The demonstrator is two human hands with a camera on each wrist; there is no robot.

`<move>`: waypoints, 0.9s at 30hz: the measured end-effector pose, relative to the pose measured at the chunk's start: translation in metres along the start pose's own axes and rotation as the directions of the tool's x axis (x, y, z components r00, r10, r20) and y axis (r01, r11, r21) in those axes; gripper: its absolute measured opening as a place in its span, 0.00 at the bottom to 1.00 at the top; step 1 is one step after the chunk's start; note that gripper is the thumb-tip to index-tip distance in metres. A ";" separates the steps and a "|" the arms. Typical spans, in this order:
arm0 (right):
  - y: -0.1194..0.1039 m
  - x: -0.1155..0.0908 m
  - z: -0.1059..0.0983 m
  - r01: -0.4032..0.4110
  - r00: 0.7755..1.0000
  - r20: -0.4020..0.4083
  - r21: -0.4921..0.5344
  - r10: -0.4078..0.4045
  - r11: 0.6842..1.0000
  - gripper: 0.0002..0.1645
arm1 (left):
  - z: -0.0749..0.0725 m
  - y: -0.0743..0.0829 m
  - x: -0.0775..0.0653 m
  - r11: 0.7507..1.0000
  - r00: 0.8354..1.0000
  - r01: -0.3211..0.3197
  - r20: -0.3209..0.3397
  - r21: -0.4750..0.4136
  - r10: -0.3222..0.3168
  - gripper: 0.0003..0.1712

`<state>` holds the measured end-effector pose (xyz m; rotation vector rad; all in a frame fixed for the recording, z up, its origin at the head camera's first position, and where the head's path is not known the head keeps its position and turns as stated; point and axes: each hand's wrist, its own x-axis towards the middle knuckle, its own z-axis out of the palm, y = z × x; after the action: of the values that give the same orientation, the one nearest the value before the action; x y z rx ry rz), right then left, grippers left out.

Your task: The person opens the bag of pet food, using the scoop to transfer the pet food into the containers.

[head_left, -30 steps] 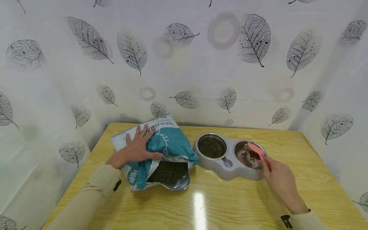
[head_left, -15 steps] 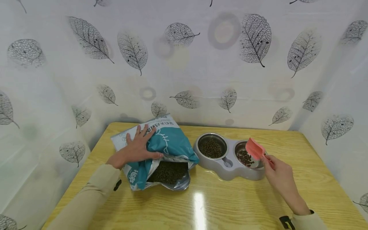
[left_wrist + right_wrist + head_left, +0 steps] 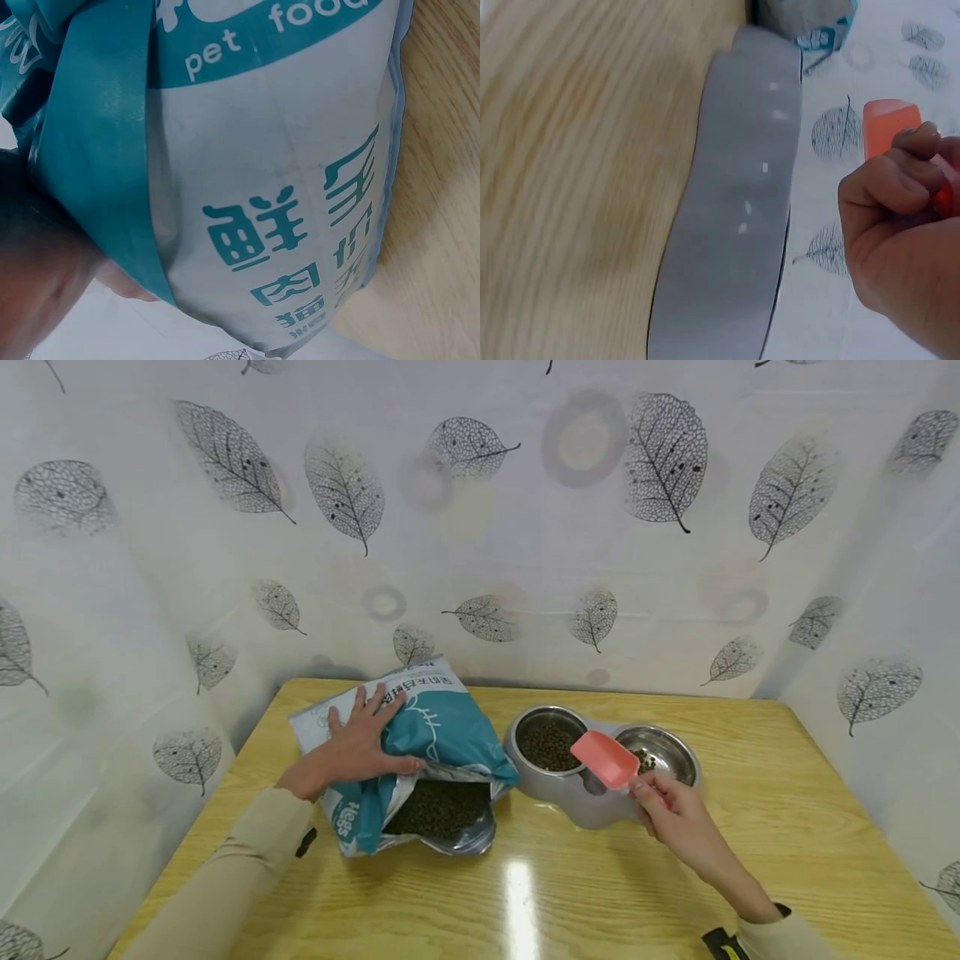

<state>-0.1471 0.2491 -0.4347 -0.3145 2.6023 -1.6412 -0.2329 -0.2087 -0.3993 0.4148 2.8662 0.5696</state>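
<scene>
Pink scoop (image 3: 606, 760) now nearer teal bag (image 3: 459, 724)

- The right hand (image 3: 900, 217) is gripping a coral scoop (image 3: 889, 126), appearing beyond the upper edge of a gray stand (image 3: 735, 187).
- The stand is resting on the wood-grained counter (image 3: 577, 187).
- A bag (image 3: 810, 16) is partly showing past the stand's far end.
- A leaf-printed backdrop (image 3: 814, 319) is rising behind.

Scoop (image 3: 606, 760) apparently above double bowl (image 3: 596, 810)
</scene>
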 end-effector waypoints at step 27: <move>-0.037 0.006 0.141 0.591 0.792 0.191 -0.478 -0.580 0.650 0.18 | 0.000 0.000 0.001 1.000 1.000 0.006 0.005 0.011 -0.006 0.70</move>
<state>-0.1265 0.1071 -0.4627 -1.3244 3.0771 -0.9327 -0.2335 -0.2083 -0.3991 0.4082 2.8661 0.5518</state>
